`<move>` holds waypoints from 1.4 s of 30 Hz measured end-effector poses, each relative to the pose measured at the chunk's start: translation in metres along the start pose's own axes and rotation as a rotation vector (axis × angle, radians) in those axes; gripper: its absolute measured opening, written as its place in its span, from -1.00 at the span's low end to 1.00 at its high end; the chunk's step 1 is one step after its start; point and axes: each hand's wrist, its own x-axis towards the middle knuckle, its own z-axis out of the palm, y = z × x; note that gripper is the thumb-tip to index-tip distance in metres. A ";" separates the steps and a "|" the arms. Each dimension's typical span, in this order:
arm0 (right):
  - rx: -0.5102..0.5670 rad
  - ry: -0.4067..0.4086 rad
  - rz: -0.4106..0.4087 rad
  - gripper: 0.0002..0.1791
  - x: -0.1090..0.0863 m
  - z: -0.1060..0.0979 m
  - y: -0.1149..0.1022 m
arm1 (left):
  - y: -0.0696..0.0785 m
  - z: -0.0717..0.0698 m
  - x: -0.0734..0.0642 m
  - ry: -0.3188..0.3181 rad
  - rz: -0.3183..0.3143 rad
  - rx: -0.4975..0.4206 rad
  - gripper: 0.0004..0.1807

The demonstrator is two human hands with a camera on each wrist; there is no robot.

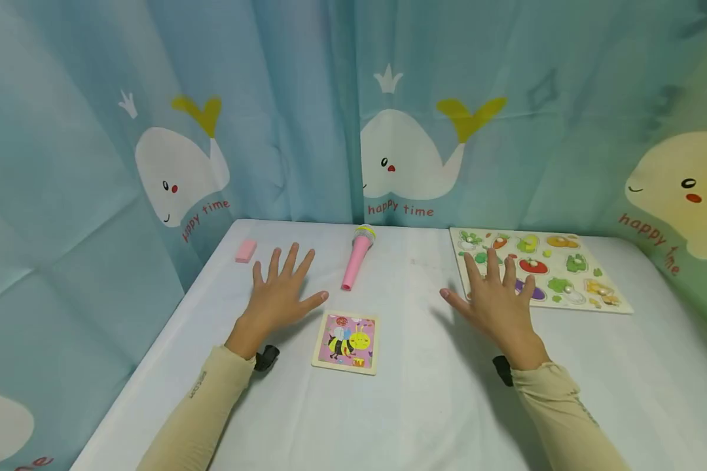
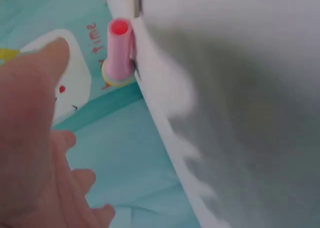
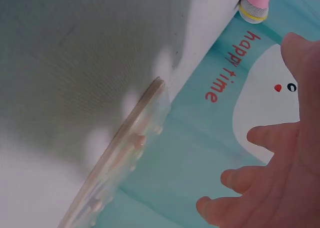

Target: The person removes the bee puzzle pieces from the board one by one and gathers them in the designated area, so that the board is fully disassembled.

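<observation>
My left hand [image 1: 279, 294] hovers over the white table with its fingers spread, holding nothing. To its right lies a pink toy microphone [image 1: 358, 258], its silver head pointing to the back. A small square bee picture puzzle [image 1: 346, 342] in a wooden frame lies between the hands, nearer the front. Beyond the left fingertips sits a small pink block [image 1: 245, 251]. My right hand [image 1: 497, 301], also spread and holding nothing, is above the table by the left part of a vegetable peg puzzle board [image 1: 565, 271], covering some of it. In the right wrist view, the board [image 3: 120, 148] shows edge-on.
A blue curtain [image 1: 318, 131] with white whales hangs behind and along both sides of the white-covered table [image 1: 424, 405]. Dark wrist straps [image 1: 266, 358] are worn below both hands. The vegetable board reaches near the back edge on the right.
</observation>
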 end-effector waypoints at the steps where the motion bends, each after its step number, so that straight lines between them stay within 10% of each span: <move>1: 0.000 -0.004 -0.005 -0.01 0.000 0.000 0.000 | 0.000 0.001 -0.005 -0.021 0.011 -0.008 0.06; 12: 0.038 -0.049 -0.013 0.01 -0.001 0.001 0.002 | 0.009 0.011 -0.041 -0.287 0.184 -0.178 0.20; 23: 0.073 -0.085 -0.037 0.04 0.003 -0.005 0.004 | 0.019 0.008 -0.030 -0.339 0.220 -0.167 0.13; 42: 0.250 -0.158 -0.222 -0.17 0.002 -0.005 -0.041 | 0.013 0.002 -0.038 -0.460 0.100 -0.190 0.29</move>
